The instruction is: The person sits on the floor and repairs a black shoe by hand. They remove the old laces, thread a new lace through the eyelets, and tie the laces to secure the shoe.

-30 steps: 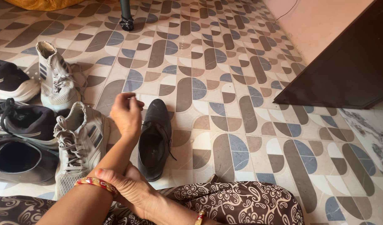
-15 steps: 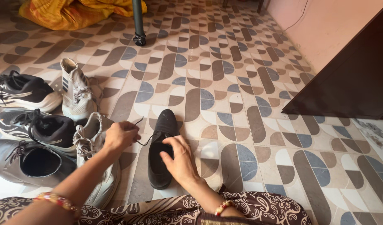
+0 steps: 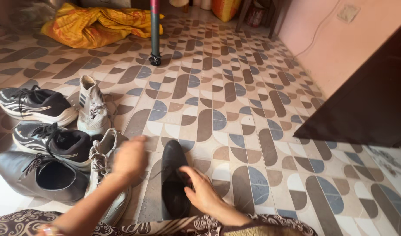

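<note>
A black lace-up shoe [image 3: 173, 170] lies on the patterned tile floor in front of me, toe pointing away. My right hand [image 3: 201, 190] rests on its right side near the laces, fingers spread and touching it. My left hand [image 3: 129, 158] is blurred, raised just left of the shoe with fingers curled; whether it pinches a lace I cannot tell. A white sneaker [image 3: 105, 175] lies partly hidden under my left forearm.
Several more shoes sit at the left: a black-and-white trainer [image 3: 36, 105], a white high-top [image 3: 92, 107], a black trainer [image 3: 56, 142], a grey leather shoe [image 3: 34, 175]. A dark cabinet [image 3: 366, 105] stands at the right, a pole [image 3: 155, 30] and yellow cloth [image 3: 95, 24] behind.
The camera has tilted up. My right hand has slid down onto the shoe's right side. My left hand has moved up and right, closer to the shoe.
</note>
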